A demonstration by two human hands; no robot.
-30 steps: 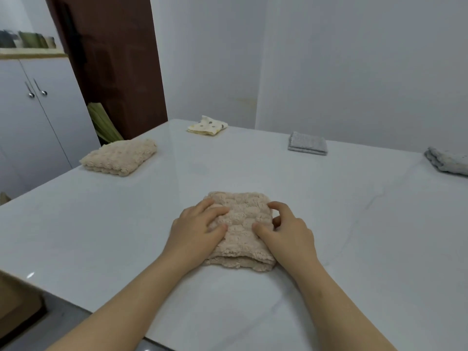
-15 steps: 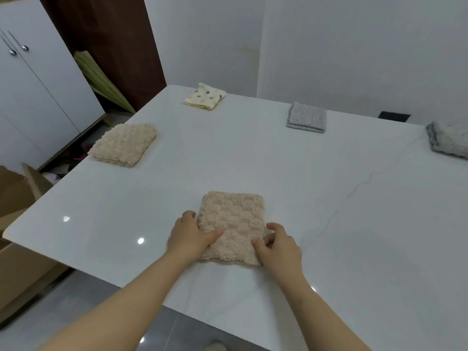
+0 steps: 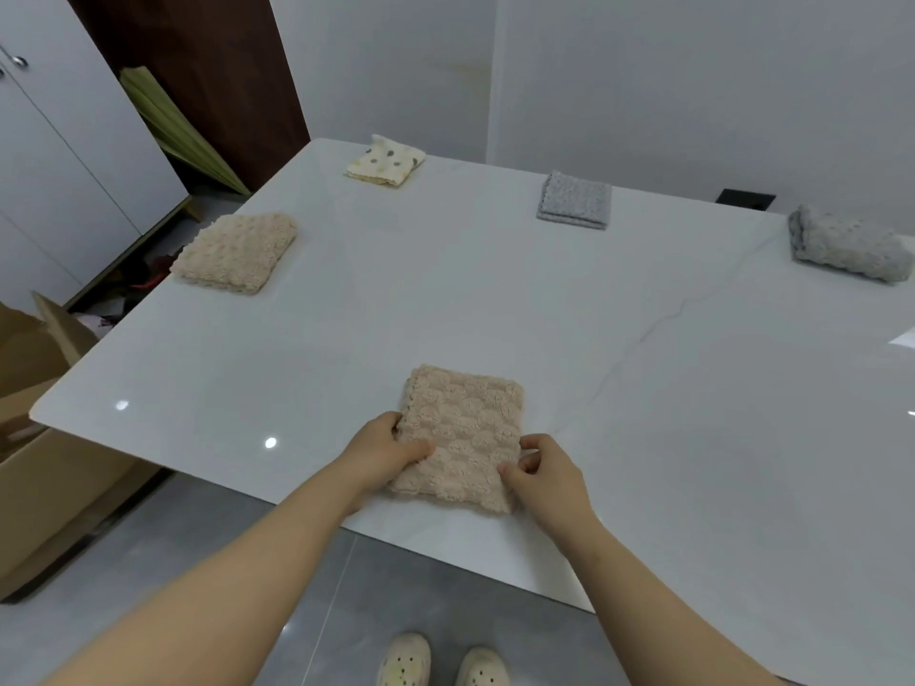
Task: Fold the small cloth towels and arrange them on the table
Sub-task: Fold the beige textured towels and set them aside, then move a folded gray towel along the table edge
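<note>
Beige towel (image 3: 463, 435) folded, nubbly, flat on table (image 3: 643, 388) — pinched at near corners by left hand (image 3: 383, 450) and right hand (image 3: 547, 470).

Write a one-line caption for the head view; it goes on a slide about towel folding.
Both hands, left hand and right hand, grip the near corners of a folded beige towel on the white table.

Even, soft overhead light, two small glare spots on the glossy table (image 3: 346, 349) toward 8 o'clock, faint shadows, mild wide-angle bowing at frame edges, focus slightly soft throughout.
</note>
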